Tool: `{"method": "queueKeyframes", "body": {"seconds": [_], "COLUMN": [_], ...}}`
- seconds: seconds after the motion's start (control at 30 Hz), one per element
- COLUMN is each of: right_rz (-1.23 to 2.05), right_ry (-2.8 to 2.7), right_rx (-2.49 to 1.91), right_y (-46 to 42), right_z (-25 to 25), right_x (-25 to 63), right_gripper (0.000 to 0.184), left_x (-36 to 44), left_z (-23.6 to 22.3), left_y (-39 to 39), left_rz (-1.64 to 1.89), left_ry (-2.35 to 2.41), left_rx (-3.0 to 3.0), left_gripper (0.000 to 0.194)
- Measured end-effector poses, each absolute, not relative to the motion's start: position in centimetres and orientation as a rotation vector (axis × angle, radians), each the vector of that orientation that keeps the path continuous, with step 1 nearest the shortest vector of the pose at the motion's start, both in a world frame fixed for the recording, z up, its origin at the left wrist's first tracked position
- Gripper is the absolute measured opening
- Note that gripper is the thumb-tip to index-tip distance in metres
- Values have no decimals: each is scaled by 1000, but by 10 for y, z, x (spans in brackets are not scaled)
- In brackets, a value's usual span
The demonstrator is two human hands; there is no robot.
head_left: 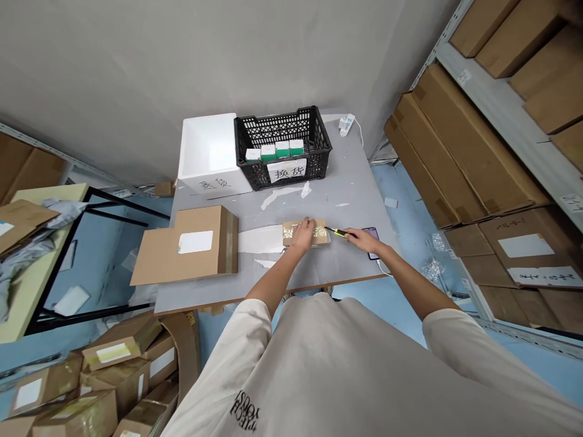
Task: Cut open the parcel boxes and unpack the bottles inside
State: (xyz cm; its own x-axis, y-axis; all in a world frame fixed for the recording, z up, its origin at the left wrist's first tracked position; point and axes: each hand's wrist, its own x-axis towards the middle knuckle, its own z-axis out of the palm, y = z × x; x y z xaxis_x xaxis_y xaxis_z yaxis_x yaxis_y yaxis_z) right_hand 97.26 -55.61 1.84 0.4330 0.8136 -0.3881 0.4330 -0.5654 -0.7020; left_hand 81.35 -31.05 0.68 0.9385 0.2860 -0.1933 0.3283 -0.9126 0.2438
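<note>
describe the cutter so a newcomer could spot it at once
Find the grey table by the wall. Toward its near edge the left hand rests on a small taped carton; at that carton's right end, the right hand grips the cutter. Its slim black-and-yellow body sets it apart from the carton and nearby phone.

Table | 1 bin | 1 crate | 1 carton | 1 taped box | 1 phone

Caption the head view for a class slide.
Left hand on a taped carton, right hand holding a yellow-black cutter at its end.

Glossy tape, matt cardboard box
</note>
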Motion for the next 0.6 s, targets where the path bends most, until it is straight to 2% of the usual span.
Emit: {"method": "queueKeyframes", "body": {"seconds": [0.27, 0.6], "right_rz": [654, 635], "right_ry": [-1319, -1264], "right_rx": [-2391, -2388], "right_y": [-558, -556], "right_z": [2, -5], "right_x": [961, 956], "right_gripper": [48, 47], "left_x": [822, 827], "left_z": [9, 5], "left_y": [-304, -306], "left_rz": [-286, -243], "left_ry": [590, 669], "left_rx": [2676, 2673], "left_gripper": [46, 48]}}
